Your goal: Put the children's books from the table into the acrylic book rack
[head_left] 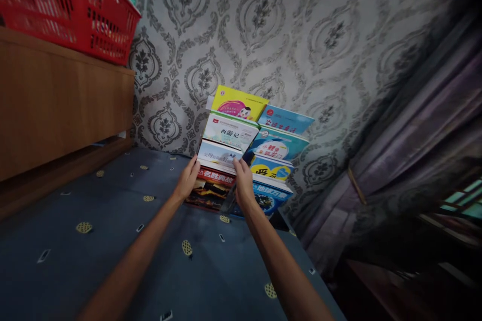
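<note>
Two columns of children's books lean in overlapping tiers against the wall. My left hand (pixel 187 179) grips the left edge of a pale blue book (pixel 216 154) in the left column. At that book's right edge, the thumb and fingers of my right hand (pixel 244 180) are closed on it. Just below it stands a dark red book (pixel 211 190). Behind and above are a white book (pixel 229 131) and a yellow book (pixel 241 103). The right column has a light blue book (pixel 288 120), a teal book (pixel 280 145), a yellow-and-blue book (pixel 271 168) and a dark blue book (pixel 267 198).
The books stand on a dark blue patterned sheet (pixel 158 241), against grey patterned wallpaper (pixel 259 15). A red plastic basket (pixel 109 22) sits on a wooden cabinet (pixel 68 95) at the left. Grey-purple curtains (pixel 376 160) hang at the right, tied back.
</note>
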`<action>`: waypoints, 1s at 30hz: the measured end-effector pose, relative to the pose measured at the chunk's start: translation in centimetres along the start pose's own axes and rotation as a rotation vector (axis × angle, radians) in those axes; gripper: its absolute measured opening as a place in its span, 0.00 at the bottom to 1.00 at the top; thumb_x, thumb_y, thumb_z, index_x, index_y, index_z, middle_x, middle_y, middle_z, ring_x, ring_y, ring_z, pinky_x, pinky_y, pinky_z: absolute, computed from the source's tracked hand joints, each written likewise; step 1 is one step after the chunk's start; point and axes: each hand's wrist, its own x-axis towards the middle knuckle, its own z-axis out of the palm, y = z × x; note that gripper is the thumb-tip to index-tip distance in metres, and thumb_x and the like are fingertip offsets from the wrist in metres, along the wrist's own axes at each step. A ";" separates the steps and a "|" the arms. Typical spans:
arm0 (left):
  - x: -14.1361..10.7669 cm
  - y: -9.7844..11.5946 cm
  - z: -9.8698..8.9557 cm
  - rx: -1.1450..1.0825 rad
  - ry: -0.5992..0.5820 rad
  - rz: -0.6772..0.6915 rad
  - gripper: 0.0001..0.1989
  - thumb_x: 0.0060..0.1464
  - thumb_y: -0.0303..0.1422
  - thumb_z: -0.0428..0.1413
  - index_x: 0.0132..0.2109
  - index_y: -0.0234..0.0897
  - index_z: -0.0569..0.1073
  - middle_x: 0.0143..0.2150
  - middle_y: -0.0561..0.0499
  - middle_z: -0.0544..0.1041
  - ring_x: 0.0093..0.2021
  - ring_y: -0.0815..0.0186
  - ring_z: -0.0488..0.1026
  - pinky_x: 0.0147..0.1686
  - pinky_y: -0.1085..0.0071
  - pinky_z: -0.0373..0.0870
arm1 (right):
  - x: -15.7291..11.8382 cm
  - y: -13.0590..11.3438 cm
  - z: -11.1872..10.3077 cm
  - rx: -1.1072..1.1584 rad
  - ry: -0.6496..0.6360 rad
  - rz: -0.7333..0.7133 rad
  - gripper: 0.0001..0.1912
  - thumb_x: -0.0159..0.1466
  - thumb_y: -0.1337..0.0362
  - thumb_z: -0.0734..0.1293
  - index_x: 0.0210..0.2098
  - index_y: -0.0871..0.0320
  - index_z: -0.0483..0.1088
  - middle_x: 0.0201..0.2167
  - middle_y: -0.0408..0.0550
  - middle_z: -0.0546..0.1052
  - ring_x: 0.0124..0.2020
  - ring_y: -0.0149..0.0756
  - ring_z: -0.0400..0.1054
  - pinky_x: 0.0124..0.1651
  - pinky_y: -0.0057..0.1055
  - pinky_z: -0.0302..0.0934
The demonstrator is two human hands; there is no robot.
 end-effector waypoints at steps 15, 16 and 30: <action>-0.2 0.3 0.1 0.022 0.003 -0.001 0.34 0.62 0.55 0.45 0.64 0.35 0.67 0.68 0.42 0.66 0.69 0.57 0.61 0.70 0.60 0.53 | -0.1 -0.1 0.0 0.034 -0.054 -0.030 0.27 0.57 0.49 0.71 0.51 0.56 0.75 0.49 0.48 0.81 0.57 0.47 0.70 0.64 0.48 0.59; -0.2 0.4 0.0 0.028 0.003 0.000 0.34 0.62 0.55 0.45 0.65 0.36 0.67 0.68 0.42 0.67 0.69 0.57 0.61 0.70 0.59 0.54 | -0.1 0.0 -0.1 0.031 -0.053 -0.030 0.27 0.57 0.49 0.71 0.51 0.56 0.75 0.50 0.48 0.80 0.58 0.47 0.70 0.65 0.49 0.59; 0.5 3.9 -1.6 0.181 0.235 0.092 0.30 0.64 0.51 0.45 0.58 0.31 0.72 0.61 0.36 0.73 0.63 0.53 0.68 0.66 0.54 0.60 | -6.1 -1.3 -10.0 -0.236 -0.085 -0.141 0.26 0.60 0.45 0.69 0.49 0.56 0.76 0.47 0.56 0.82 0.50 0.50 0.76 0.55 0.48 0.68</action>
